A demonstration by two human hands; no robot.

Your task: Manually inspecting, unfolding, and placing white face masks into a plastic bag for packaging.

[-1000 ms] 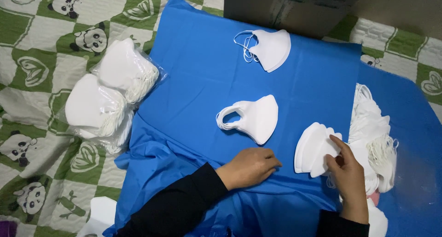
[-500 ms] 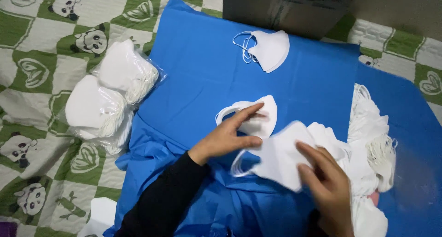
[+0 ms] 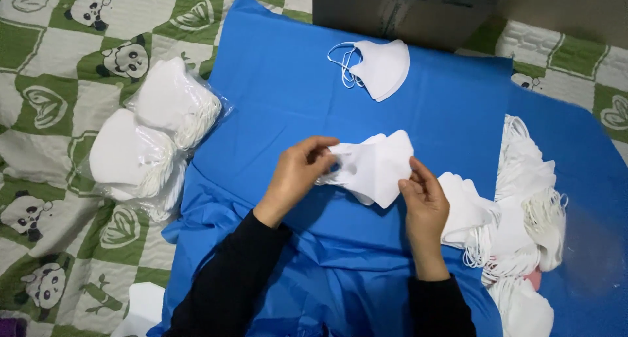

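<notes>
Over a blue sheet (image 3: 275, 95) spread on panda-print bedding (image 3: 59, 62), with a loose mask pile (image 3: 530, 199) at right, your left hand (image 3: 297, 177) and right hand (image 3: 425, 199) pinch opposite ends of a small stack of white masks (image 3: 376, 167), mid-sheet.

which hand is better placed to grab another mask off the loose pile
Right. The right hand is beside the loose pile at the cloth's right edge; the left hand pinches the held masks on the far side.
</notes>
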